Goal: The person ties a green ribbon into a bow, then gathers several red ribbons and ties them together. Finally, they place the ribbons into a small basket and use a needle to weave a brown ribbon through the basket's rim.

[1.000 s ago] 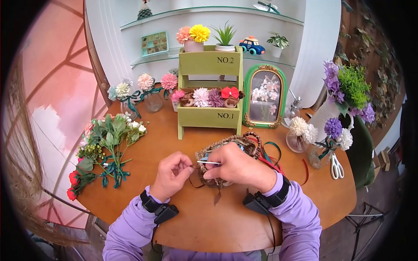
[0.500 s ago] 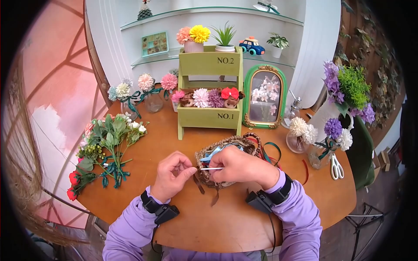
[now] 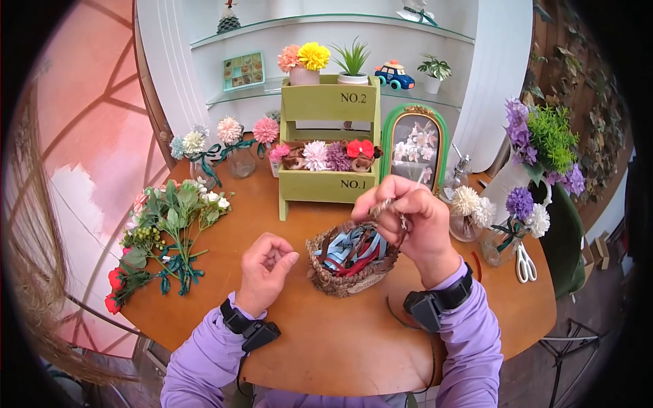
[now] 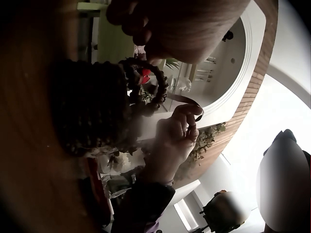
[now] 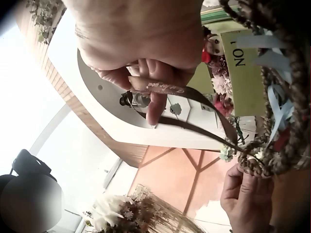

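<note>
A braided wicker basket (image 3: 340, 284) full of blue, red and brown ribbons stands in front of me in the head view. My right hand (image 3: 418, 221) is raised over its right side and pinches a brown ribbon. In the right wrist view this ribbon (image 5: 165, 88) carries pale lettering and runs taut from the fingers to the basket's rim. A thin white stick (image 3: 421, 179) juts up between the right fingers. My left hand (image 3: 267, 272) hovers just left of the basket, fingers loosely curled, thumb out, with nothing visible in it.
Behind the basket stands a green two-tier rack (image 3: 326, 187), with a green picture frame (image 3: 443, 146) beside it. Artificial flowers (image 3: 173, 211) lie at the left. White scissors (image 3: 526, 264) and glass vases (image 3: 500, 248) with flowers are at the right.
My right hand has risen from the basket's left rim to the upper right, drawing the brown ribbon with it. The left hand stays nearly in place; the ribbons inside the basket now show.
</note>
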`<state>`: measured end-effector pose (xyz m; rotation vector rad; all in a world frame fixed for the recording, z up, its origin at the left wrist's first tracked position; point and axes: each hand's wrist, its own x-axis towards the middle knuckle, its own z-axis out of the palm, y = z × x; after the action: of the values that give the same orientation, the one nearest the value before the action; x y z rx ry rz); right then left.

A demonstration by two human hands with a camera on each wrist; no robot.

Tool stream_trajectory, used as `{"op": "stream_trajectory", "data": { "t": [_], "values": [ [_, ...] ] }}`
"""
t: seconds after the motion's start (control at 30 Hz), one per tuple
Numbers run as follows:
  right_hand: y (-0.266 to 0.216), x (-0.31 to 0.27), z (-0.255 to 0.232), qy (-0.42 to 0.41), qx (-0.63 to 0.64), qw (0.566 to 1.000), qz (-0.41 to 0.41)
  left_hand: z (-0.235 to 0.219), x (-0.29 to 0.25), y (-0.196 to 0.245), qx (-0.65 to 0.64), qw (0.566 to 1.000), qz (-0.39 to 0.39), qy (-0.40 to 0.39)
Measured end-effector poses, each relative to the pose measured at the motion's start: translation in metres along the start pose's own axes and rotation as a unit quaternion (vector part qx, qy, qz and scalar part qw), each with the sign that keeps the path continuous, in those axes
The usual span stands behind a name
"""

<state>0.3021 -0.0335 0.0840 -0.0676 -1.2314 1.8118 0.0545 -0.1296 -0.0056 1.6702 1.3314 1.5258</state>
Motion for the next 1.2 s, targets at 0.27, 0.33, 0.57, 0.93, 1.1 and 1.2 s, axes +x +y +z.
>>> {"op": "stream_trajectory", "data": {
  "t": [0.27,0.33,0.57,0.93,1.1,1.2],
  "values": [
    [0.005,-0.017,0.047,-0.098,-0.044,0.955,0.277,0.006,0.0,0.05,-0.249,0.958,0.078,-0.118],
    [0.01,-0.015,0.042,-0.072,-0.101,0.962,0.245,0.002,-0.002,0.057,-0.277,0.946,0.037,-0.167],
    [-0.01,-0.008,0.046,0.007,-0.294,0.94,0.176,-0.009,0.001,0.041,-0.333,0.922,-0.074,-0.183],
    [-0.049,-0.026,0.037,-0.063,-0.362,0.909,0.197,-0.017,-0.009,0.06,-0.234,0.832,-0.169,-0.474],
    [-0.06,-0.036,-0.003,-0.058,-0.554,0.787,0.265,-0.001,-0.012,0.045,-0.197,0.8,-0.229,-0.518],
    [-0.036,-0.032,-0.009,0.014,-0.665,0.746,0.013,0.008,-0.017,0.047,-0.159,0.815,-0.259,-0.493]
  ]
}}
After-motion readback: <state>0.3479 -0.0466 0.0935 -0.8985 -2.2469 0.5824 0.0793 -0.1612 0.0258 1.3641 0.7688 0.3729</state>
